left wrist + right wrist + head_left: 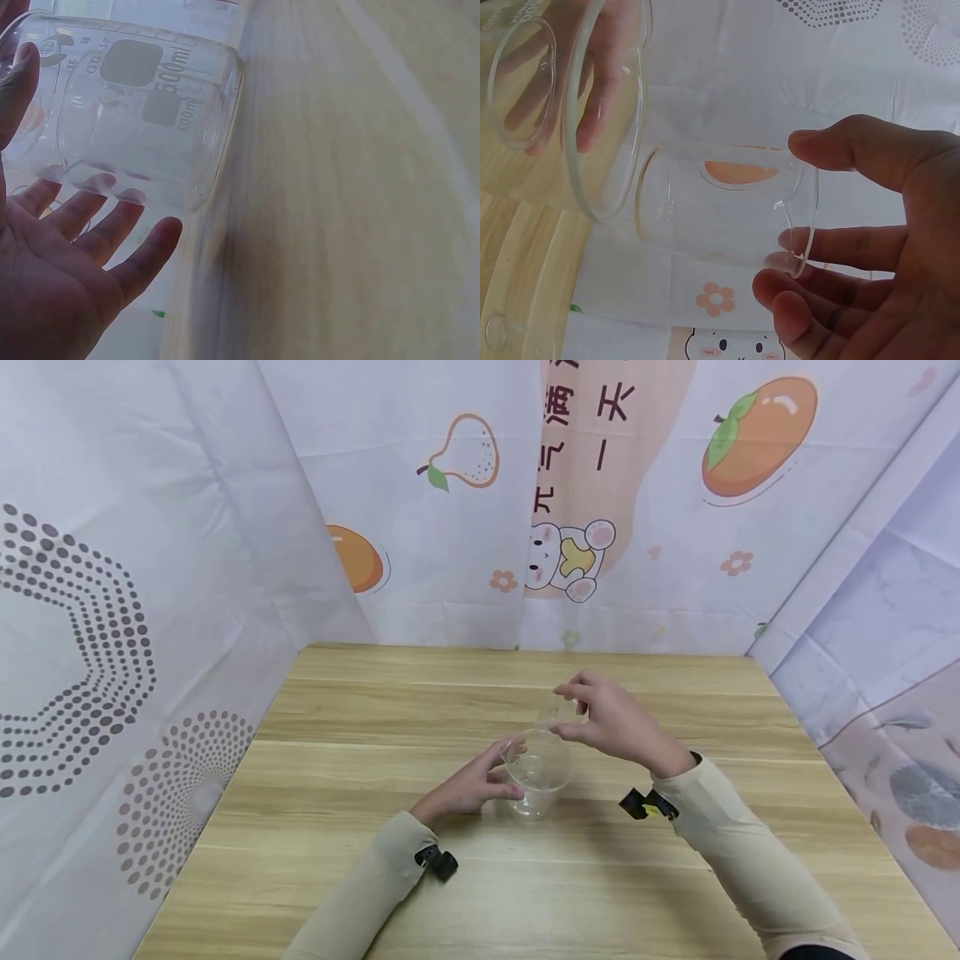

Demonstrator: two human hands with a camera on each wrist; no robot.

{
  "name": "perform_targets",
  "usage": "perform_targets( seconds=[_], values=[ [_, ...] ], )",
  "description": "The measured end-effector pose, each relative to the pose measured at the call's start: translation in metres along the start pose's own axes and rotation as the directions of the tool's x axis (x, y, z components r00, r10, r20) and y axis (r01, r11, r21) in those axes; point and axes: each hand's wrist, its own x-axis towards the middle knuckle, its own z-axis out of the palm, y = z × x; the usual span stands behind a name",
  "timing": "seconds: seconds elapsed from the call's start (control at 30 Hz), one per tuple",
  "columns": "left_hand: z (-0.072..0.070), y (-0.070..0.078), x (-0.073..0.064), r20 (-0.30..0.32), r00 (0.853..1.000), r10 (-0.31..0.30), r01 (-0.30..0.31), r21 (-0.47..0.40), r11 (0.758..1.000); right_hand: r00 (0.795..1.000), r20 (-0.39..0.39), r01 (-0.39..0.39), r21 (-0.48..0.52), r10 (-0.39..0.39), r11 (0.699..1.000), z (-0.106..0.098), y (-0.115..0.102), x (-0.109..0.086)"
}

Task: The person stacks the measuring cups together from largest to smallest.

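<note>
Your left hand (472, 781) holds the large beaker (536, 772), with the thumb on one side and the fingers spread along the other. This beaker carries the mark 500ml and stands on the bench (525, 893), its mouth upward. I think you support it from the side so that it does not slide, and so that the mouth stays free for the other hand.

Inside the large beaker there is a smaller beaker (150, 120), and through the two glass walls one can read 100ml. It sits low, near the bottom, so probably the wall around it limits how far it can shift.

Your right hand (615, 722) pinches a clear glass vessel (720, 206) at one end, thumb opposite to the fingers, the grip being narrow. I cannot tell whether a fingertip is inside its edge. The other end points to the mouth of the large beaker and is just beside the rim; if they touch, the pictures do not make it sure. Holding by the end only seems sensible, because the knuckles remain outside the rim. But smooth glass may turn in such a light pinch, and a knock of rim against rim could chip it.
</note>
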Motion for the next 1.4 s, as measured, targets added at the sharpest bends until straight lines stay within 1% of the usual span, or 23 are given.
perform_targets(
  seconds=[0.13, 0.23, 0.37, 0.47, 0.63, 0.73, 0.93, 1.13, 1.4],
  values=[
    [0.0, 0.0, 0.0, 0.004, 1.0, -0.01, 0.01, 0.0, 1.0, 1.0, 0.011, -0.006, 0.021, 0.006, 1.0, 0.0, -0.001, -0.001],
    [0.0, 0.0, 0.0, 0.007, 1.0, -0.013, 0.013, -0.007, 1.0, 1.0, 0.016, 0.004, 0.025, -0.004, 1.0, 0.002, -0.003, -0.002],
    [0.0, 0.0, 0.0, 0.006, 1.0, -0.007, 0.007, -0.005, 1.0, 0.999, 0.024, 0.023, 0.009, -0.023, 1.0, 0.005, -0.005, -0.002],
    [0.0, 0.0, 0.0, 0.004, 1.0, -0.008, 0.008, -0.004, 1.0, 0.999, 0.041, 0.021, 0.003, -0.022, 1.0, 0.007, -0.007, -0.002],
    [0.001, 0.0, 0.0, 0.013, 0.999, -0.035, 0.035, -0.04, 0.999, 0.997, 0.081, 0.001, 0.013, -0.002, 1.0, 0.013, -0.01, -0.002],
    [0.001, 0.001, 0.0, 0.022, 0.999, -0.039, 0.04, -0.063, 0.997, 0.995, 0.099, 0.0, 0.018, -0.002, 1.0, 0.016, -0.01, -0.002],
    [0.0, 0.001, -0.001, 0.024, 0.999, -0.046, 0.047, -0.053, 0.997, 0.992, 0.122, 0.033, 0.01, -0.034, 0.999, 0.022, -0.01, -0.002],
    [0.0, 0.001, -0.001, 0.017, 0.998, -0.058, 0.059, -0.041, 0.997, 0.991, 0.117, 0.069, 0.008, -0.07, 0.998, 0.027, -0.011, -0.002],
    [0.0, 0.0, -0.001, 0.011, 0.997, -0.072, 0.072, -0.036, 0.997, 0.983, 0.177, 0.032, 0.039, -0.039, 0.999, 0.034, -0.012, -0.003]
  ],
)
